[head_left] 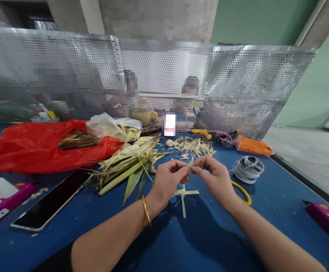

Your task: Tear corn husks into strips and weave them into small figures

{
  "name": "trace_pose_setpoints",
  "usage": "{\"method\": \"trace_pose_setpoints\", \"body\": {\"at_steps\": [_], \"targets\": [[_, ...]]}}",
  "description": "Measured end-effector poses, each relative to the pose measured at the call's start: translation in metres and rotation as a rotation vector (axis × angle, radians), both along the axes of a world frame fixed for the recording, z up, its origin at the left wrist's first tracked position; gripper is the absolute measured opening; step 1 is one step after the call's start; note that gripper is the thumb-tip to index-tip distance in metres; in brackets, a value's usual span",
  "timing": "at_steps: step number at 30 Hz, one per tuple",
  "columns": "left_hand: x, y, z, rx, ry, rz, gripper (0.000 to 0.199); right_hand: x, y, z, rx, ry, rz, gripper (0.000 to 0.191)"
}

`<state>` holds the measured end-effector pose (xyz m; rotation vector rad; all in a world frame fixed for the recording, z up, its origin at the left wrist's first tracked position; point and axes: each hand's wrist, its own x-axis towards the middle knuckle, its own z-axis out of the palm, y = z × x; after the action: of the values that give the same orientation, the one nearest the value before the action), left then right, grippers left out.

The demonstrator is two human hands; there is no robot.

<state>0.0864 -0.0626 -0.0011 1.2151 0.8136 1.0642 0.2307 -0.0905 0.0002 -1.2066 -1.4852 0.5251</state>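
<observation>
My left hand (168, 179) and my right hand (211, 175) meet over the middle of the table, their fingertips pinched on a small pale strip of husk (191, 163). Much of the strip is hidden by the fingers. Beneath them, a cross of flat pale strips (184, 193) lies on the blue tabletop. Left of my left hand spreads a heap of corn husks (124, 170), green and cream. Just beyond my fingers is a pile of husk scraps (195, 146). A yellow ring (245, 193) lies partly behind my right wrist.
A ball of grey-white cord (248, 169) and an orange packet (253, 145) sit at right. To the left are a tablet (53, 200), a red plastic bag (39, 147) and a purple power strip (7, 206). A perforated metal screen (161, 64) stands behind, people beyond it.
</observation>
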Motion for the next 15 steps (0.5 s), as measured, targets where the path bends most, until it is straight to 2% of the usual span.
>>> {"method": "trace_pose_setpoints", "body": {"at_steps": [5,11,15], "targets": [[0.0007,0.0003,-0.0010,-0.055,-0.016,-0.005,0.014,0.0004,-0.0003,-0.0012,0.038,-0.064,-0.017,0.007],[-0.0015,0.0015,-0.0007,-0.191,-0.103,-0.039,0.018,0.0031,-0.0006,-0.0016,0.179,-0.345,0.002,0.004],[-0.0027,0.0030,-0.0009,-0.199,-0.086,-0.047,0.014,0.0035,-0.0002,-0.0001,0.180,-0.357,0.019,0.008]]}}
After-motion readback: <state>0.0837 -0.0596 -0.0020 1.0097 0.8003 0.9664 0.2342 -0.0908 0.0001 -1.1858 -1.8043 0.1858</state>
